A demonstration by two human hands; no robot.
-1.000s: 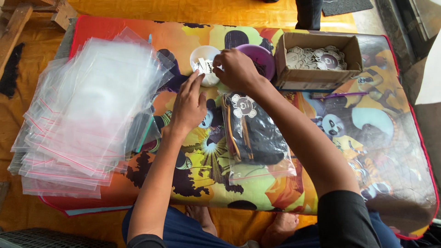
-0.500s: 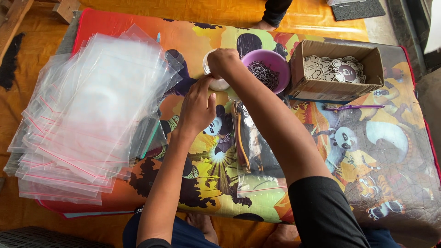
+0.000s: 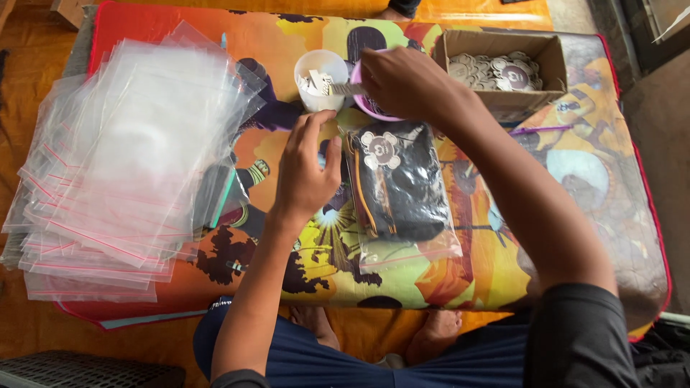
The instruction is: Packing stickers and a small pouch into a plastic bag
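Bench (image 3: 180,21) with colourful printed cover carries everything. Stack of clear plastic zip bags (image 3: 122,165) lies far left of the white plastic cup (image 3: 321,77). Brown cardboard box (image 3: 503,72) of round discs sits right of it. Filled clear bag (image 3: 399,190) lies below. Right hand (image 3: 406,82), grip clenched on small pieces (image 3: 345,88), is at the cup rim; left hand (image 3: 305,169), grip released, rests just below.

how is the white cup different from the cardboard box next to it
The white cup is round, small and plastic-looking; the cardboard box is rectangular, brown and bigger. The cup holds small pale pieces, the box flat round discs. The right hand reaches beside the cup; nothing touches the box. Both stand open on the colourful mat.
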